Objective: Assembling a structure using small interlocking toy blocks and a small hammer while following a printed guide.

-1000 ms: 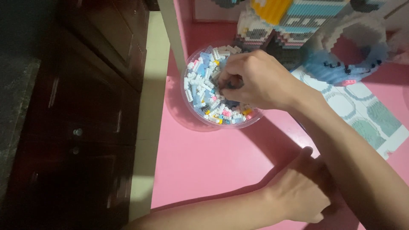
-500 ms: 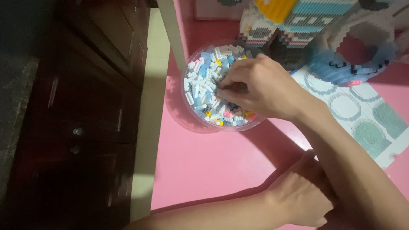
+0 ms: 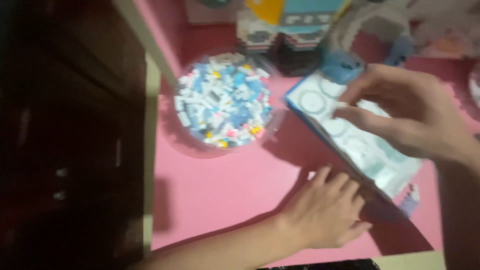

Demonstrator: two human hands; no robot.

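1. Nearest the camera, the left hand point(image 3: 325, 210) is lying palm-down on the pink surface point(image 3: 220, 190), fingers spread flat and holding nothing; its fingertips are reaching up toward the near edge of the flat build.
2. Just beyond those fingertips, the pale blue and white flat build point(image 3: 360, 145) of small bricks is lying on the surface with its long axis running from upper left to lower right, its near long edge a darker blue. A small purple and white piece point(image 3: 411, 196) is sitting at its lower right corner.
3. Over the upper half of that build, the right hand point(image 3: 405, 115) is hovering with its grip narrowed: thumb and forefinger are pinching close together, apparently on a small white brick point(image 3: 341, 104), though motion blur is making that hard to confirm. The build is lying directly below and slightly nearer than this pinch, so the right hand is the closer one to its top face.
4. To the left, well apart from both hands, the round clear tub point(image 3: 200, 145) is holding a heap of loose white, blue, pink and yellow bricks.
5. Farthest back, a taller brick model point(image 3: 295, 30) in blue, yellow and dark tones is standing along the far edge, blurred.
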